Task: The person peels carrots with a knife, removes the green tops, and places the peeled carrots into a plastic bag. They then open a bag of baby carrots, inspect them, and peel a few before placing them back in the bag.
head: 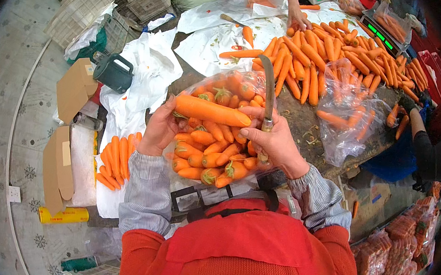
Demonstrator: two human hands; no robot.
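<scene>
One large carrot (pixel 211 110) lies level between my hands, above an opened clear plastic bag full of carrots (pixel 211 152). My left hand (pixel 162 127) grips the carrot's left end. In my right hand (pixel 275 137) is a knife with a curved blade (pixel 267 82), its wooden handle in the palm and the blade pointing up, away from the carrot. The right fingertips touch the carrot's right end, where a pale trimmed patch shows. Many carrots in the bag have green stem ends facing up. The carrot covers part of the bag's contents.
A big carrot heap (pixel 313 58) spreads across the table, beside a clear bag (pixel 339 121). Another person's hand (pixel 297 16) reaches into the heap; a gloved hand (pixel 408 104) is at right. A dark jug (pixel 113 73) and laid-out carrots (pixel 115 158) stand left. A lit scale (pixel 382 35) sits far right.
</scene>
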